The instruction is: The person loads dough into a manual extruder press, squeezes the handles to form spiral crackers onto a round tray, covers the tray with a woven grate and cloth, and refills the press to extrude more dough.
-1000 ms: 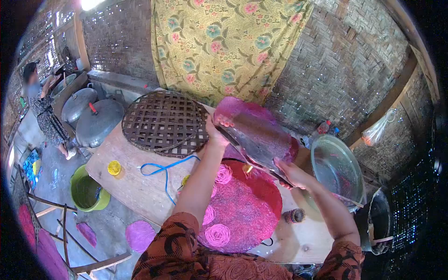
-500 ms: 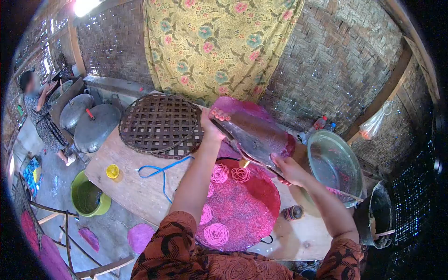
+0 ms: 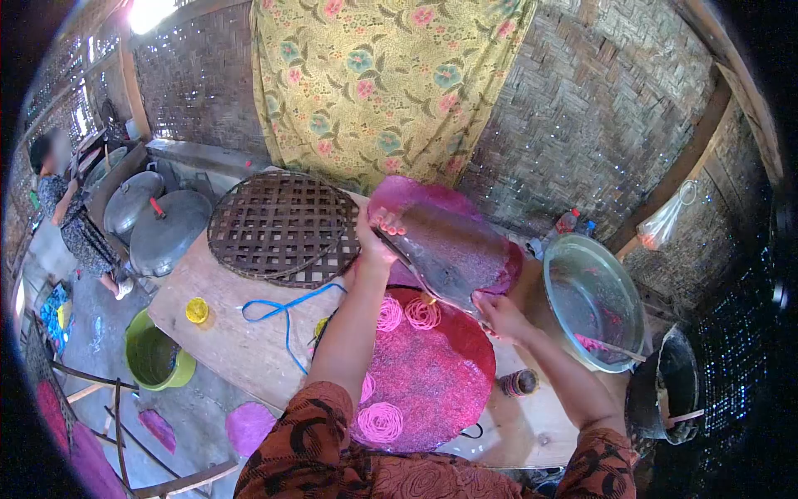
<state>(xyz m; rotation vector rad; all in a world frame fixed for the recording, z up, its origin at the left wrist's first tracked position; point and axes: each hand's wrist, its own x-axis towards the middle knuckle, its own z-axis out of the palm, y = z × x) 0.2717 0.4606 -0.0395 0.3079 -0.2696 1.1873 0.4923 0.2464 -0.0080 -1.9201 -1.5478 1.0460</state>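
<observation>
A dark, long two-piece hand press (image 3: 438, 270) is held tilted over a round pink-stained tray (image 3: 432, 378). My left hand (image 3: 378, 235) is closed round its upper left end, fingers curled over the edge. My right hand (image 3: 501, 316) grips the lower right end. A small pale yellowish part shows under the press's middle. Several pink coiled strand nests lie along the tray's left and far side, such as one nest (image 3: 381, 422) near the front and another nest (image 3: 423, 312) just below the press. My left forearm hides part of the tray.
On the wooden table (image 3: 241, 349) are a woven bamboo tray (image 3: 283, 224), a blue cord (image 3: 287, 308), a yellow tub (image 3: 197, 310) and a dark patterned cylinder (image 3: 519, 382). A large basin (image 3: 594, 299) stands right, a green bucket (image 3: 158, 353) left. A person (image 3: 79, 224) stands far left.
The press has moved slightly down and left, and its two halves look closer together. My right hand has shifted down and left with it. The view has shifted a little.
</observation>
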